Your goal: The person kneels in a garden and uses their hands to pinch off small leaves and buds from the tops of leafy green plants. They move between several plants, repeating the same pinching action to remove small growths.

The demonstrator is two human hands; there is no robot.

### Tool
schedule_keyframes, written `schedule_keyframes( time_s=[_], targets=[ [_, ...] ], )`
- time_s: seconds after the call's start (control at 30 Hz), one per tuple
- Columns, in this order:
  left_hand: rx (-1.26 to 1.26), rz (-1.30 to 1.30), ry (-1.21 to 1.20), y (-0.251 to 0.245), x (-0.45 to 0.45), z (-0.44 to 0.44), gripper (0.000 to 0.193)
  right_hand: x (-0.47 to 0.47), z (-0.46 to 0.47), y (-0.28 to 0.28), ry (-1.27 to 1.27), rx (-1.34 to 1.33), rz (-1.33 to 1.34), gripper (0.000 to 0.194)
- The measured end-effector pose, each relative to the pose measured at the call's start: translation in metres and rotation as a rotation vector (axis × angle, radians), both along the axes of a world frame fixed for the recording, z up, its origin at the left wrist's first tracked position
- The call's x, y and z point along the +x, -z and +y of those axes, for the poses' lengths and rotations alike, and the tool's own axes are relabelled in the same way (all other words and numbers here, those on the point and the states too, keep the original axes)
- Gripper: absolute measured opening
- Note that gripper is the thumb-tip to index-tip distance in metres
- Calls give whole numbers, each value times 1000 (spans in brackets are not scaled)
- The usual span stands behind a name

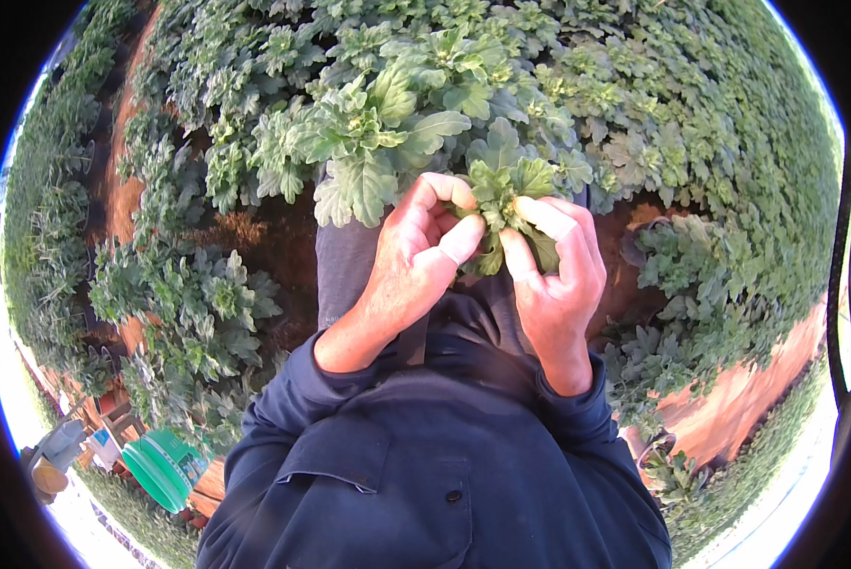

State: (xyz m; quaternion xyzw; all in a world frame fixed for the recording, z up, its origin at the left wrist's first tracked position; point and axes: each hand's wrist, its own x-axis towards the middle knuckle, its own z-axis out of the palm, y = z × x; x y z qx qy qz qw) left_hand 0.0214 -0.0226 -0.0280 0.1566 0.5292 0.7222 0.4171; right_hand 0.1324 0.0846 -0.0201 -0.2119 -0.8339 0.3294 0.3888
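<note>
Between my two hands stands the leafy tip of a chrysanthemum shoot, with small pale green buds in its middle. My left hand is at its left side, thumb and forefinger bent in against the leaves. From the right, my right hand has its forefinger and thumb on the shoot just beside the buds. Leaves and fingers partly hide both grips. Another chrysanthemum top with broad lobed leaves rises just beyond my left hand.
Dense chrysanthemum plants spread ahead and to the right. More potted plants stand at the left, by a strip of reddish soil. A green bucket is at the lower left, near a wooden stool.
</note>
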Motion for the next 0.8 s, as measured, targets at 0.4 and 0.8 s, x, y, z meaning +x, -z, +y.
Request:
schedule_keyframes(
  time_s=[0.4, 0.8],
  targets=[
    [-41, 11, -26, 2, 3, 6, 41, 1, 4, 7, -75, -124, 40, 22],
    [7, -21, 49, -1, 4, 6, 44, 2, 2, 11, -22, -234, 31, 19]
  ],
)
